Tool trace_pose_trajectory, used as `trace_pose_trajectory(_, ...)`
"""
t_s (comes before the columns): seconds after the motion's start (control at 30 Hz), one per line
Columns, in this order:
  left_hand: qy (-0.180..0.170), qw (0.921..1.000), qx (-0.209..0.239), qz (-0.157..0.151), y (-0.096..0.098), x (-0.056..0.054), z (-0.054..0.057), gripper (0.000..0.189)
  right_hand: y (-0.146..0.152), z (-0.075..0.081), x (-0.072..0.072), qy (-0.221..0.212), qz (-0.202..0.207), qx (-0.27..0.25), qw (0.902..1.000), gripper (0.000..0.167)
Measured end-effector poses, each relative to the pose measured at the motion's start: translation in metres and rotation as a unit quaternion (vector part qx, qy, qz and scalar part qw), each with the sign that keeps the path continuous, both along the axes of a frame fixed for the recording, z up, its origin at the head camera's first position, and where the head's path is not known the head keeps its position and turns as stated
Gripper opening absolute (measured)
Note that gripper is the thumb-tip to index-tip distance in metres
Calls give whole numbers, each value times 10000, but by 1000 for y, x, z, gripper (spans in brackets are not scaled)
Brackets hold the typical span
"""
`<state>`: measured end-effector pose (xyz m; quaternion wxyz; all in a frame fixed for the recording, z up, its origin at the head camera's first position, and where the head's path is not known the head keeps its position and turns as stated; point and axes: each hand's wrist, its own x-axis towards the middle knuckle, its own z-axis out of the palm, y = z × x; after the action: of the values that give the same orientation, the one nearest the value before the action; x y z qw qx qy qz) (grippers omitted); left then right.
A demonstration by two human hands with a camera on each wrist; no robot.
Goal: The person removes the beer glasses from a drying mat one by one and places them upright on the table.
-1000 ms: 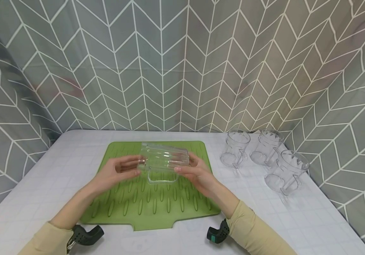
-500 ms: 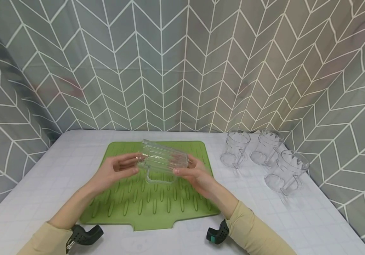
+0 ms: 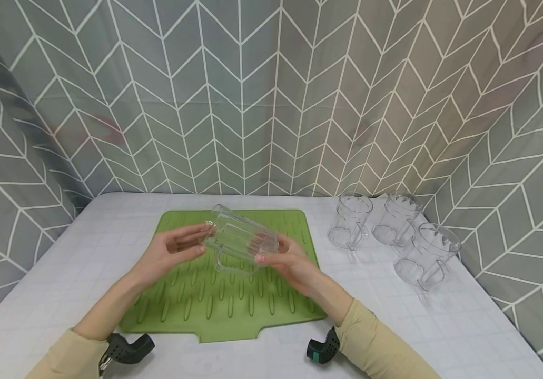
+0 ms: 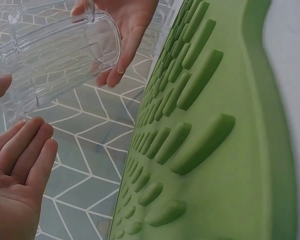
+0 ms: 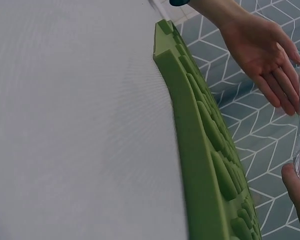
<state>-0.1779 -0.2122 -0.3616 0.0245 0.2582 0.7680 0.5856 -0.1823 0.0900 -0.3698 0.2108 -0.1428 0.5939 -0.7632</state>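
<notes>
A clear mug (image 3: 240, 236) is held in the air above the green ridged mat (image 3: 228, 305), tilted with its left end higher. Its handle (image 3: 233, 267) hangs on the near side. My right hand (image 3: 295, 263) grips the mug's right end, thumb in front and fingers behind, seen through the clear wall. At the other end, my left hand (image 3: 171, 250) has its fairly straight fingertips at the mug's edge and its thumb apart from them. In the left wrist view, the left fingers (image 4: 32, 145) reach up to the mug's edge; whether they press on it is hard to tell.
Several other clear items stand right of the mat: an upright mug (image 3: 349, 221), a second mug (image 3: 396, 218) beside it and a third mug (image 3: 426, 258) nearer. Patterned curtain (image 3: 271, 105) surrounds the white-covered table (image 3: 86, 237) behind and at both sides.
The mug has tilted from nearly level, its left end rising and its right end dipping slightly. Both hands have shifted slightly left. The three mugs on the right stay put.
</notes>
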Motion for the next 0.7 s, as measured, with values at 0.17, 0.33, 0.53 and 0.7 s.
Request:
trace_pose_trajectory(0.17,52,10000,71,-9,0,1,1,51,0,-2,1,-87,146,90,9998,79)
trace_pose_trajectory(0.33,84,9999,120,-14,1,1,2,51,0,-4,1,-65,255,257,9993,77)
trace_pose_trajectory(0.53,92,9998,183,29,2,1,1,49,-1,-6,2,-36,405,346,9986,76)
trace_pose_trajectory(0.7,91,9996,248,38,2,2,1,48,-2,-7,4,-32,546,390,9977,80)
